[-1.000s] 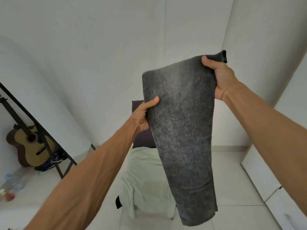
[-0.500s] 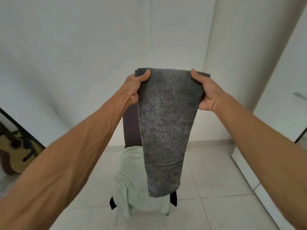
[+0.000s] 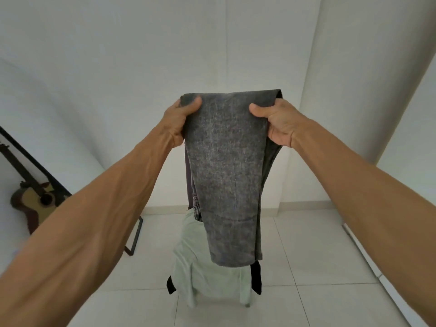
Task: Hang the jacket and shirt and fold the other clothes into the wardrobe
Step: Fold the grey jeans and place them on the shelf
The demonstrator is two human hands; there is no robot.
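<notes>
Dark grey washed jeans [image 3: 227,175] hang folded over in front of me, held up at chest height. My left hand [image 3: 180,119] grips the top left corner of the fold, thumb on the front. My right hand [image 3: 278,121] grips the top right corner the same way. The legs hang straight down, doubled. Below them a pale green shirt [image 3: 207,274] lies draped over a dark chair [image 3: 256,277], whose seat is hidden by it.
A guitar [image 3: 35,201] leans against the left wall beside a black metal frame [image 3: 134,239]. White tiled floor surrounds the chair. A white panel edge [image 3: 368,256] runs along the right side.
The jeans went from hanging slanted, right hand high, to a level fold held by both hands. The doubled legs now hang shorter and the view has tipped down slightly.
</notes>
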